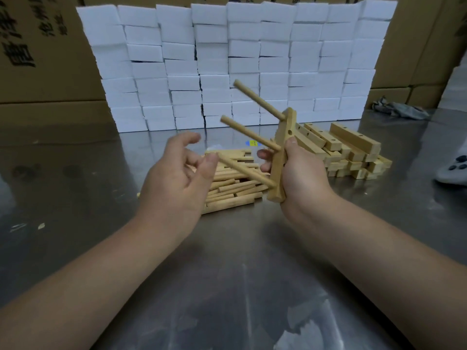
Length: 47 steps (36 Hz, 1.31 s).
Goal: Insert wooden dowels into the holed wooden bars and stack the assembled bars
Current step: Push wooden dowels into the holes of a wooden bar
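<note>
Dowel pile (232,183) left of bar stack (348,152)

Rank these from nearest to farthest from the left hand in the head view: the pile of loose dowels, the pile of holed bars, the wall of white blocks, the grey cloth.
1. Pile of loose dowels: just right of the left hand.
2. Pile of holed bars: further right, behind the right hand.
3. Wall of white blocks: along the back of the table.
4. Grey cloth: far right corner.

The right hand (294,170) grips a pale holed wooden bar (282,155), held nearly upright above the shiny steel table (227,274). Three round wooden dowels (252,137) stick out of it leftward. The left hand (177,178), fingers loosely spread, touches the lowest dowel's tip. Behind lie a heap of loose dowels (232,188) and stacked holed bars (351,150) (before a wall of white foam blocks (240,59)).
</note>
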Available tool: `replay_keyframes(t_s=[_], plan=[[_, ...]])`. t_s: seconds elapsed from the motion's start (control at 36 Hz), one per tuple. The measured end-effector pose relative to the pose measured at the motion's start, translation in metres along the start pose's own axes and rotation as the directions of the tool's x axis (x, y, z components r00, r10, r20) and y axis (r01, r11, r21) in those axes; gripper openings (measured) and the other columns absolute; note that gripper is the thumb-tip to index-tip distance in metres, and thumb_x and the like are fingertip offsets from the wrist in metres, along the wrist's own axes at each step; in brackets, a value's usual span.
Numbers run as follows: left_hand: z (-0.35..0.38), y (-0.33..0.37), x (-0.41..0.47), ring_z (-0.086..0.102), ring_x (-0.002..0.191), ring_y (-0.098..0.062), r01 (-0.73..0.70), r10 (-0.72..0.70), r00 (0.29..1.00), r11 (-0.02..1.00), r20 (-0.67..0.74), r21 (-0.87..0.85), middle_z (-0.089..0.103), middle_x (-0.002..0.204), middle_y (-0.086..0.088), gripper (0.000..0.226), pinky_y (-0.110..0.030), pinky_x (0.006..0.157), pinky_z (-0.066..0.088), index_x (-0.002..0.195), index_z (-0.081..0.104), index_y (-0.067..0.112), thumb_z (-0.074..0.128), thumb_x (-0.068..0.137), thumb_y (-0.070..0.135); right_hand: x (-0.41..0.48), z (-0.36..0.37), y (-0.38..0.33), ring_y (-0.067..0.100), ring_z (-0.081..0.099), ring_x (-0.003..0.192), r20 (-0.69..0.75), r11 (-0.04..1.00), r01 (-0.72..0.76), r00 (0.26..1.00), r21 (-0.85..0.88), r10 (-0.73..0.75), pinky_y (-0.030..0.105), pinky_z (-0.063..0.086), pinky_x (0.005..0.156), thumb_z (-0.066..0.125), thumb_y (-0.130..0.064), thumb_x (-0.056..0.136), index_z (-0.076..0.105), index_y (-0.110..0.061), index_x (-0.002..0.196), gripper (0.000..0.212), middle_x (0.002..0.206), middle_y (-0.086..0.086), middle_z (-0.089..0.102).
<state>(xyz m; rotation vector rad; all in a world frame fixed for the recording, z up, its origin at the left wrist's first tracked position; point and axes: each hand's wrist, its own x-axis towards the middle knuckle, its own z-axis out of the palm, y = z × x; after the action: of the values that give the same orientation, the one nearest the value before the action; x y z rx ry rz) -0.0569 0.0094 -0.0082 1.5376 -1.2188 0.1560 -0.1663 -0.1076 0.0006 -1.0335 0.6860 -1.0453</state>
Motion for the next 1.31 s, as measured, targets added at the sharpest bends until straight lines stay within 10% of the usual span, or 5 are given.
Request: replay_keyframes(t_s=[0.33,0.72,0.83,0.92,1.31], plan=[[0.027,0.001,-0.008,0.048,0.056,0.001,0.131,-0.119,0.928,0.991,0.352,-0.012,0.062,0.072,0.008,0.021,-0.012,0.054,0.036,0.077,0.063,0.041,0.057,0.061,0.054,-0.005,0.015,0.013,0.024,0.057,0.072,-0.008,1.0,-0.016,1.0,-0.019,0.015,0.025,0.05,0.049,0.022,-0.036,0.101,0.059,-0.003,0.112,0.052,0.075,0.004,0.064],[0.029,-0.002,-0.006,0.055,0.051,-0.006,0.214,-0.152,0.9,0.971,0.408,-0.111,0.058,0.053,0.012,0.014,-0.039,0.066,0.049,0.074,0.069,0.028,0.06,0.068,0.036,-0.009,0.022,0.022,0.016,0.062,0.085,0.086,0.996,-0.043,0.996,0.076,0.036,0.038,0.057,0.063,0.028,-0.033,0.102,0.054,-0.012,0.116,0.037,0.094,0.001,0.07],[0.026,-0.002,-0.005,0.055,0.052,-0.011,0.252,-0.214,0.912,0.966,0.351,-0.064,0.062,0.058,0.002,0.01,-0.043,0.07,0.051,0.073,0.067,0.019,0.066,0.075,0.029,-0.007,0.019,0.022,0.016,0.063,0.085,0.098,0.998,-0.022,0.995,0.058,0.016,0.032,0.057,0.058,0.03,-0.03,0.102,0.058,-0.014,0.105,0.033,0.092,0.002,0.07],[0.024,-0.002,-0.001,0.054,0.052,-0.008,0.297,-0.275,0.94,0.951,0.199,-0.086,0.058,0.053,0.015,0.009,-0.034,0.067,0.05,0.066,0.061,0.026,0.061,0.075,0.026,-0.003,0.014,0.021,0.021,0.065,0.093,0.127,0.999,0.026,0.992,-0.044,-0.02,0.036,0.052,0.084,0.03,-0.029,0.101,0.062,-0.015,0.09,0.036,0.09,0.002,0.072],[0.01,-0.006,0.008,0.057,0.073,-0.003,0.296,-0.297,0.955,0.954,-0.001,0.051,0.061,0.078,0.011,0.02,-0.021,0.061,0.046,0.095,0.061,0.027,0.066,0.079,0.036,-0.001,0.009,0.021,0.008,0.063,0.052,0.236,0.999,-0.045,0.971,0.02,0.039,0.018,0.051,0.051,0.057,-0.02,0.092,0.054,-0.01,0.086,0.012,0.078,0.007,0.064]])
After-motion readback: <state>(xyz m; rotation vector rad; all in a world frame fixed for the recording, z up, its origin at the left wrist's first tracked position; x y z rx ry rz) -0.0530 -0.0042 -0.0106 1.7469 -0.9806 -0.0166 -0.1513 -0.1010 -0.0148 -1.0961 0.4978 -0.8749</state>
